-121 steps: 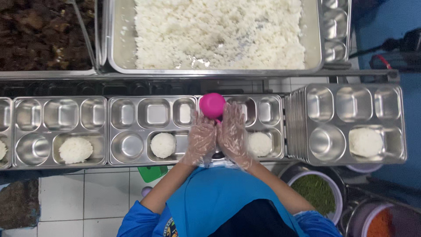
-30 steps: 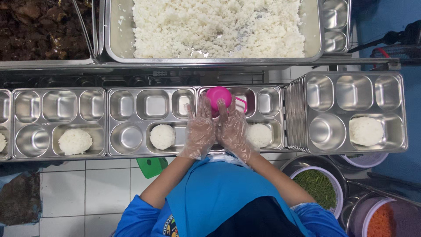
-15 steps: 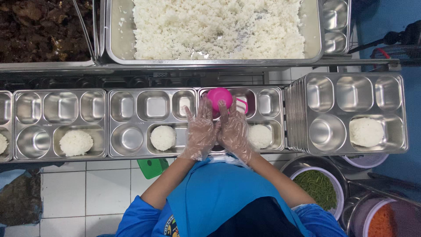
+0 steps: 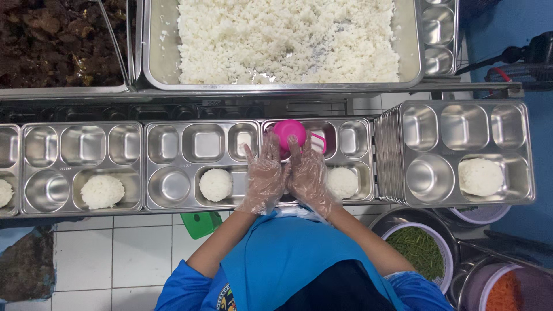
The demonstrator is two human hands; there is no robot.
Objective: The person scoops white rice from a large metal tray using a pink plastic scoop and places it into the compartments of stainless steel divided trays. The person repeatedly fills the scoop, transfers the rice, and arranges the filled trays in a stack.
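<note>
Both my hands wear clear plastic gloves and close together around a small pink bowl [image 4: 290, 132], held upside down over a steel compartment tray [image 4: 352, 140]. My left hand [image 4: 264, 178] grips its left side and my right hand [image 4: 309, 177] its right side. Rice mounds lie in the trays: one [image 4: 216, 184] left of my hands, one [image 4: 343, 182] just right of them.
A big steel pan of white rice [image 4: 288, 37] lies beyond the trays, with a pan of dark cooked meat [image 4: 55, 40] to its left. A stack of trays [image 4: 461, 152] at right bears a rice mound [image 4: 480, 176]. Bowls of chopped greens [image 4: 419, 249] and shredded carrot [image 4: 501, 291] stand lower right.
The pink bowl stays over the same tray; my hands have barely shifted around it. The view has drifted slightly.
</note>
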